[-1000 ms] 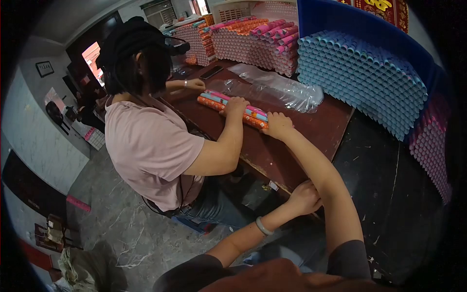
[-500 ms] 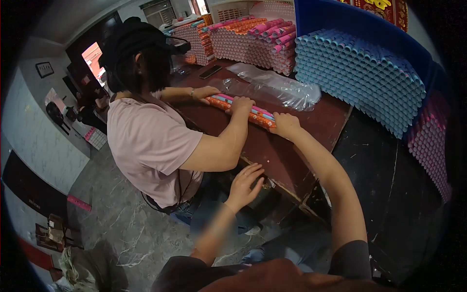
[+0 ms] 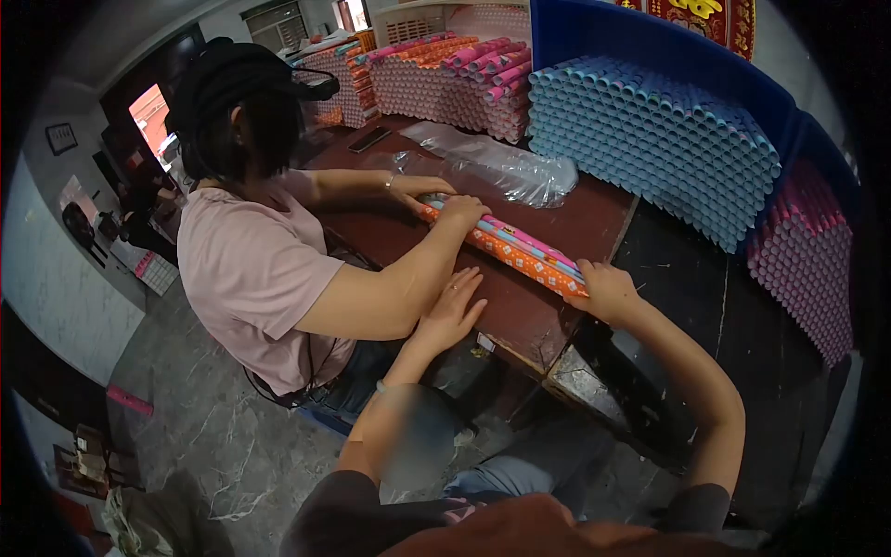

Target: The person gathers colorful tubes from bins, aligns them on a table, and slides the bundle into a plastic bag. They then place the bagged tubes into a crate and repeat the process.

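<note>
Right hand (image 3: 608, 290) curls around the near end of a bundle of patterned rolls (image 3: 524, 262) over the brown table (image 3: 510, 317), while the left hand (image 3: 450, 313), spread and seemingly empty, is by its edge; the bundle looks light, stiff yet dentable, perhaps slick, best cupped at both ends.

Phone (image 3: 369, 139) (dark-screened), small framed picture (image 3: 61, 139), red-and-gold sign (image 3: 716, 24)

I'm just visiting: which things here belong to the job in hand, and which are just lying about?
Seems part of the job:
bundle of tubes, under the right hand and a co-worker's hands
table beneath it
perhaps the clear plastic

Seems just lying about:
phone on the table
pink roll on the floor
</note>
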